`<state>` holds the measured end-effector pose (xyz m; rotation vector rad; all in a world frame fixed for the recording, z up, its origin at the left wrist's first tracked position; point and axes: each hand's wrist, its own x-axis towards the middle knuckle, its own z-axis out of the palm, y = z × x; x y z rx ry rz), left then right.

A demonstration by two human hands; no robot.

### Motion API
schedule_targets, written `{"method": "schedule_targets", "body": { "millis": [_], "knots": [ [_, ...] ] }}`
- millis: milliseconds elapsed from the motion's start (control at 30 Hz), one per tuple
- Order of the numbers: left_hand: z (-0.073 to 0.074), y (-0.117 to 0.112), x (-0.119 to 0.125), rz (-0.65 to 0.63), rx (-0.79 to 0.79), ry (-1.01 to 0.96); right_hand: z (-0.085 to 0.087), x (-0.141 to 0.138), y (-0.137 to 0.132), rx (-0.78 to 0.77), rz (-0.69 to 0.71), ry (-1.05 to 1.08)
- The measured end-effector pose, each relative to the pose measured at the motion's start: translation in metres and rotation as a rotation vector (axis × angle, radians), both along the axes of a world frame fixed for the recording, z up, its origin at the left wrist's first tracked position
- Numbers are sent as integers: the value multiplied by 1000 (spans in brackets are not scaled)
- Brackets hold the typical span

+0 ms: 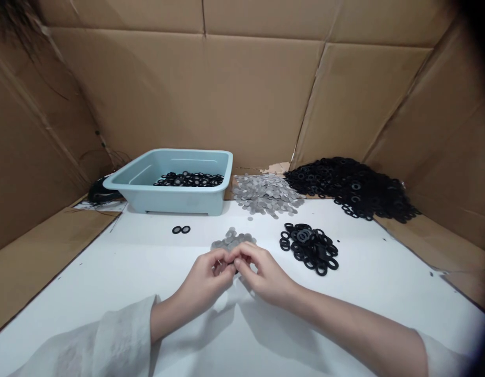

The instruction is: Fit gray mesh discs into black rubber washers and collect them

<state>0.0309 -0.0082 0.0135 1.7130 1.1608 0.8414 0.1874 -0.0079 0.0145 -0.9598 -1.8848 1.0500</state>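
Both hands are close together over the white desk (120,283), fingertips meeting. The left hand (209,272) and the right hand (265,272) look pinched on a small dark piece (237,271). The fingers cover most of it, so I cannot tell its whole shape. It sits between the fingertips, right by the small pile of grey discs (231,241).

My guess is that the step in hand is fitting a grey disc into a black ring. Two black rings with grey middles (181,230) lie side by side on the desk, and they look like ones that are done. The next move seems to call for a firm, even push with thumbs and fingers, so that the disc sits flat and does not pop out.

The left arm comes in from the bottom left, in a loose pale sleeve (109,335). The right arm reaches in from the bottom right, bare below its sleeve. Both wrists turn inward, and the thumbs are nearest the person, with the pointing fingers curled on the far side.

A small pile of black rings (322,252) lies to the right of the right hand. A blue tub (175,201) with more rings in it stands behind, on the left.
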Motion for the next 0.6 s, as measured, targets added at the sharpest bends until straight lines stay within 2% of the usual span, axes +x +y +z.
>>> {"method": "schedule_targets", "body": {
  "millis": [133,300,467,600],
  "knots": [
    [0,1,0,34,-17,-7,-1,0,1,-76,45,86],
    [3,-1,0,-1,5,72,0,1,2,42,35,-15],
    [0,-4,0,7,-32,-3,2,2,1,-31,81,44],
    [-1,-6,1,-5,20,77,4,4,0,64,77,-75]
  ]
}}
